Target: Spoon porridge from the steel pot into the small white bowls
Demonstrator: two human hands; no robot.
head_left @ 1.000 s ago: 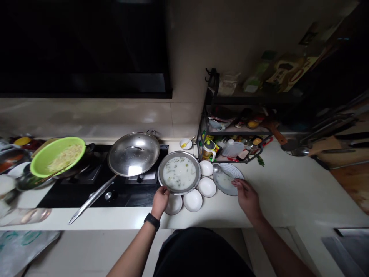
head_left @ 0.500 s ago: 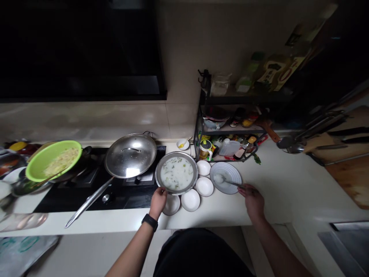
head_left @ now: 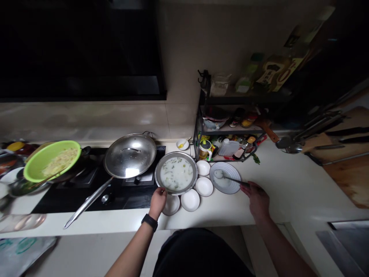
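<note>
Fingers of the right hand [head_left: 257,201] close on a slim metal spoon [head_left: 235,179], its long axis running left onto a blue-striped white plate [head_left: 225,185] (bowl end resting there). Fingers of the left hand [head_left: 158,202] clamp the rim of a round steel dish of pale soup [head_left: 176,174].

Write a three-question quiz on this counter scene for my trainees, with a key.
1. True or false: the left hand rests on the rim of the steel dish of soup.
2. What do the right hand's fingers hold? A) a fork B) a spoon C) a cup
3. Fill in the blank: the lime-green bowl stands to the ____ of the steel pan lid.

Key: 1 true; 2 B; 3 left.
</note>
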